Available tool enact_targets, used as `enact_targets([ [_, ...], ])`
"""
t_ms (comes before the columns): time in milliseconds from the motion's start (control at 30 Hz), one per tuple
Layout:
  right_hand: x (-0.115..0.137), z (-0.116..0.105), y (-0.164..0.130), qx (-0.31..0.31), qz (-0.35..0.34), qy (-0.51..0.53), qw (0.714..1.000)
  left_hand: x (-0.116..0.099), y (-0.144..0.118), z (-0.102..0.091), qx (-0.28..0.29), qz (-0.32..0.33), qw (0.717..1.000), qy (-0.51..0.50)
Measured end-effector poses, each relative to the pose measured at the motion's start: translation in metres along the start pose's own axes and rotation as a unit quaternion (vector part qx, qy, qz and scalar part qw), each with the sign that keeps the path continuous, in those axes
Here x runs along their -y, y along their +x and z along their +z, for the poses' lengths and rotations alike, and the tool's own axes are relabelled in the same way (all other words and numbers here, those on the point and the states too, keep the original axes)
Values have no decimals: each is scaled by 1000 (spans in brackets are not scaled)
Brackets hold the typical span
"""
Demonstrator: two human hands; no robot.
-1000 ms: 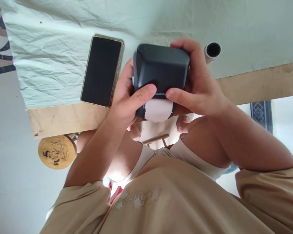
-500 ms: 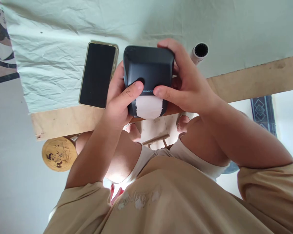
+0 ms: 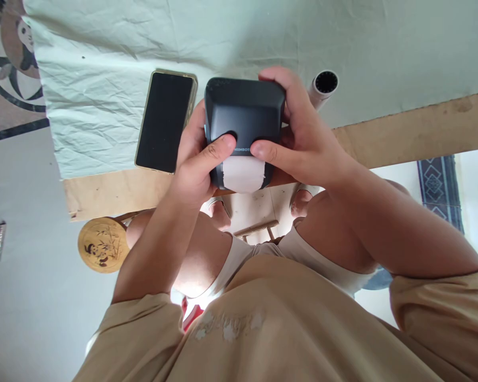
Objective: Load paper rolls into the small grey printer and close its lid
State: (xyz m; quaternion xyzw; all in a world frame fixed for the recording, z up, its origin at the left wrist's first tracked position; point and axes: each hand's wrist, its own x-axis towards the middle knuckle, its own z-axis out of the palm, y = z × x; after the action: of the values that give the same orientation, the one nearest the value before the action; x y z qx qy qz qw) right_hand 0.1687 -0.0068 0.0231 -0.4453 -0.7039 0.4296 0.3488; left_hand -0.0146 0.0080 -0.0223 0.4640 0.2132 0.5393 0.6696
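Between my two hands is a dark label printer (image 3: 245, 119) marked NIIMBOT, held above the table's near edge. A torn-edged white patch (image 3: 244, 174) covers part of its lower end. My left hand (image 3: 199, 156) grips the left side, its thumb lying on the casing. On the other side my right hand (image 3: 298, 132) has its thumb near the lettering and its fingers curled round the far corner and side; some of them are hidden. Close to my left hand a smartphone (image 3: 165, 122) with a dark screen lies on the cloth.
A pale cylinder with a dark round top (image 3: 325, 82) stands beyond my right hand. The light green cloth (image 3: 103, 79) covers the table, leaving a bare wooden edge (image 3: 402, 124). Below the table's left end is a round wooden stool (image 3: 103, 244) with a panda picture.
The view has shifted slightly, so the phone, table edge and stool appear a little farther right. Both hands keep the same grip on the label printer.
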Motion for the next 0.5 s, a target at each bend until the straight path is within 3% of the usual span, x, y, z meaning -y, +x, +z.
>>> enact_targets([
  [167, 0, 1, -2, -9, -12, -41, 999, -4, -2, -3, 16, 12, 1000, -4],
  [300, 5, 1, -6, -22, -5, -81, 996, -14, -2, 3, 5, -78, 997, 15],
  [500, 18, 2, -11, -73, 25, -100, 992, -7, 1, 23, -38, -76, 990, -113],
])
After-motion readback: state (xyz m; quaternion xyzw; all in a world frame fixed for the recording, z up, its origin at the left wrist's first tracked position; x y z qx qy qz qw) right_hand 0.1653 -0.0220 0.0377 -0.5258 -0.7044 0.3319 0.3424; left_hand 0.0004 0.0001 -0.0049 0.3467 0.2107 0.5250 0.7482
